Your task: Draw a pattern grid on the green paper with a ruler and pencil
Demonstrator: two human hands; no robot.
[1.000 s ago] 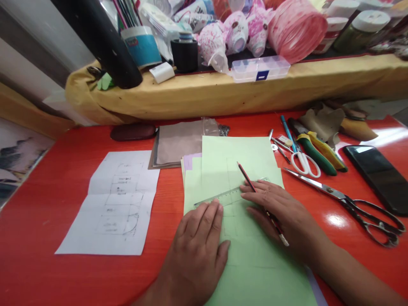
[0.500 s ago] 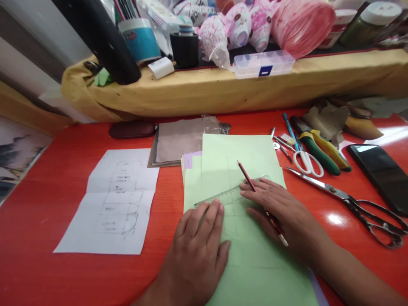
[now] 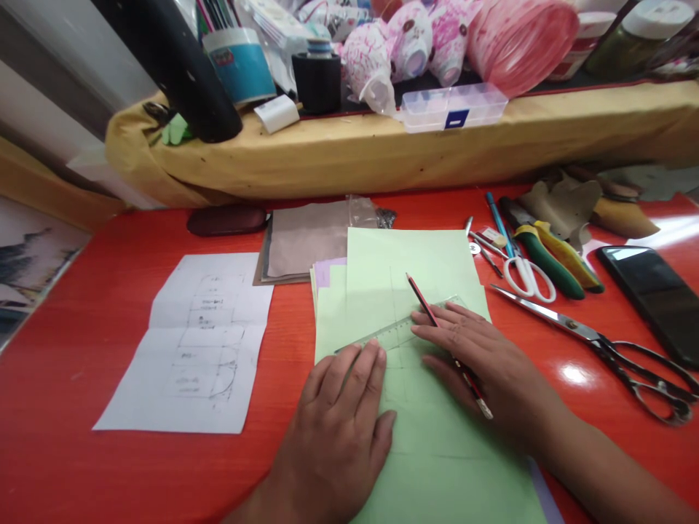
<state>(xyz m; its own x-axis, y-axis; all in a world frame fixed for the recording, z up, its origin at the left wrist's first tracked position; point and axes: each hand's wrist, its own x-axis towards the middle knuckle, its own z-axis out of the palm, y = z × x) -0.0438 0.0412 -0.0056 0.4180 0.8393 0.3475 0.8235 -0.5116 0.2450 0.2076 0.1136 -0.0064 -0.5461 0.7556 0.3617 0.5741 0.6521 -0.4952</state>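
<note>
A clear ruler (image 3: 390, 336) lies aslant across green paper (image 3: 431, 473) that has faint pencil lines drawn on it. My left hand (image 3: 341, 418) rests flat on the paper, fingers stretched out, their tips at the ruler's lower left end. Over the ruler's right end lies my right hand (image 3: 486, 364), with a red and black pencil (image 3: 420, 297) held between its fingers, point upward and away from the paper. To the left is a creased white sheet (image 3: 210, 349) with a drawn pattern and notes too small to read.
Large scissors (image 3: 579, 329), white-handled scissors (image 3: 527, 278), pliers (image 3: 551, 251) and a phone (image 3: 652, 298) lie on the red table at right. Brown sheets (image 3: 309, 240) and a dark case (image 3: 226, 220) lie at the back. Behind them runs a raised yellow-covered ledge (image 3: 338, 160) bearing jars and a plastic box (image 3: 456, 107).
Both hands, the ruler and the pencil stay essentially where they were. Only a very slight shift of the camera view shows.
</note>
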